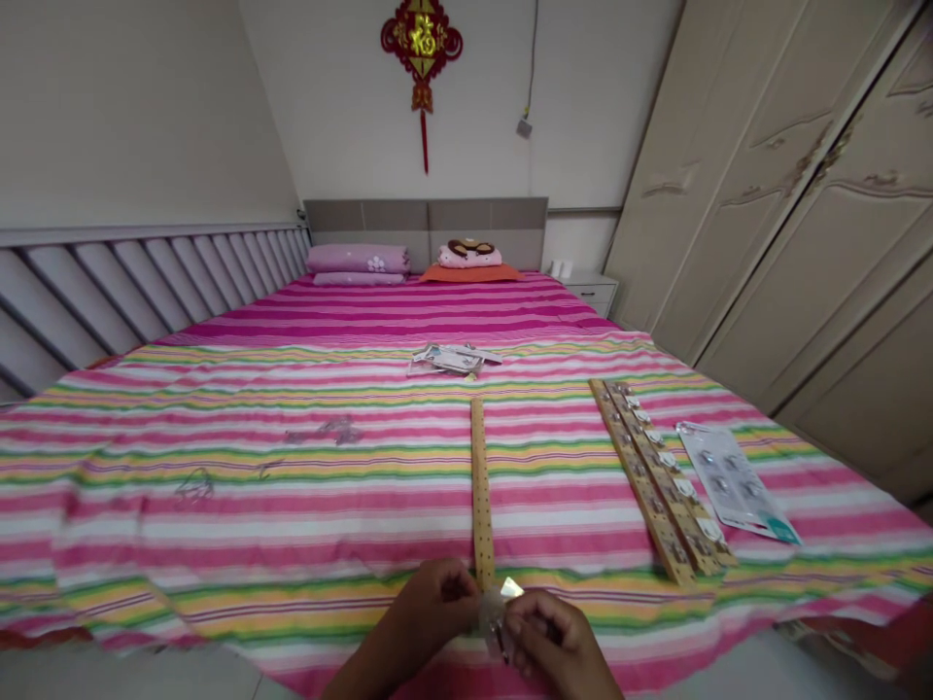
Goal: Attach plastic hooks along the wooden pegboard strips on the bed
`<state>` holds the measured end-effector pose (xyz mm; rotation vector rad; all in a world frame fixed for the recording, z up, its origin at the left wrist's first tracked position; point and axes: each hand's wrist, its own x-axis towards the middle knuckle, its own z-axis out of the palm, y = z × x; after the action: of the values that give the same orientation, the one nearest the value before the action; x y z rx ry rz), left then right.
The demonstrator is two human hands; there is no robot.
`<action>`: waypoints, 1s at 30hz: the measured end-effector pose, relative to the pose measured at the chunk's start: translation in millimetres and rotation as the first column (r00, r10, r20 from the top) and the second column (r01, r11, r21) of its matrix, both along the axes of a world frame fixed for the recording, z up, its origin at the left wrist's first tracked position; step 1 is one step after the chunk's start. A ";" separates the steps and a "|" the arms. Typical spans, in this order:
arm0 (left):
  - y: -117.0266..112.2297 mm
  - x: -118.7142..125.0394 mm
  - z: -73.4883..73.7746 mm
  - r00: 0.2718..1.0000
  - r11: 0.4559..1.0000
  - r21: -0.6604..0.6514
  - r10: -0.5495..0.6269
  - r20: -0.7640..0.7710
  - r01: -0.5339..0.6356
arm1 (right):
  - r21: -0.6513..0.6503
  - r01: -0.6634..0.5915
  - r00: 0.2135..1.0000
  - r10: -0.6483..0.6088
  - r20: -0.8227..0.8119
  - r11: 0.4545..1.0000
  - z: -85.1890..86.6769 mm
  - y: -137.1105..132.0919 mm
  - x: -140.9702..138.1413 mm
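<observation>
My left hand [430, 608] and my right hand [546, 637] meet at the near edge of the bed, fingers closed around a small clear-wrapped metal piece [501, 605]. It sits at the near end of a long perforated wooden strip [480, 496] that lies lengthwise on the striped bedspread [292, 486]. Two more wooden strips [660, 481], fitted with several small metal parts, lie to the right. Beside them is a clear plastic card [733, 481] holding several metal pieces.
A small heap of opened packets [453, 359] lies farther up the bed. Pillows [357, 261] rest against the grey headboard [427, 219]. A slatted rail [146, 282] runs along the left, wardrobe doors [802, 214] stand to the right, and a nightstand [592, 288] is by the headboard.
</observation>
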<state>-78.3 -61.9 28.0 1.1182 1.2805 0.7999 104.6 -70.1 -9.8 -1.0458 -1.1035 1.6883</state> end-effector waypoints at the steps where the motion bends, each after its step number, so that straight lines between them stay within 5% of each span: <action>1: 1.6 0.8 1.6 1.000 1.000 -0.003 0.022 0.011 -0.022 | 0.004 -0.004 1.000 0.004 0.011 1.000 1.5 2.8 0.9; 9: 9.5 1.6 15.5 0.960 0.971 -0.041 0.240 0.146 -0.237 | -0.069 0.148 0.989 -0.149 -0.012 0.987 16.5 27.0 3.4; 16: 9.0 -7.8 -14.0 0.936 0.937 -0.063 0.346 0.065 -0.342 | -0.213 0.187 0.973 -0.210 -0.091 0.959 4.0 31.4 -5.0; 21: 5.8 0.9 -31.4 0.928 0.920 -0.195 0.362 0.093 -0.339 | -0.220 0.160 0.979 -0.183 -0.092 0.962 -9.5 29.7 -13.1; 30: 11.7 16.8 -32.5 0.940 0.933 -0.303 0.264 0.216 -0.193 | -0.213 0.160 0.975 -0.188 -0.119 0.964 -21.9 28.5 -17.8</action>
<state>-61.5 -50.2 -4.5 0.6245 1.2733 0.8744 86.8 -41.6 -31.7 -1.0995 -0.7400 1.7265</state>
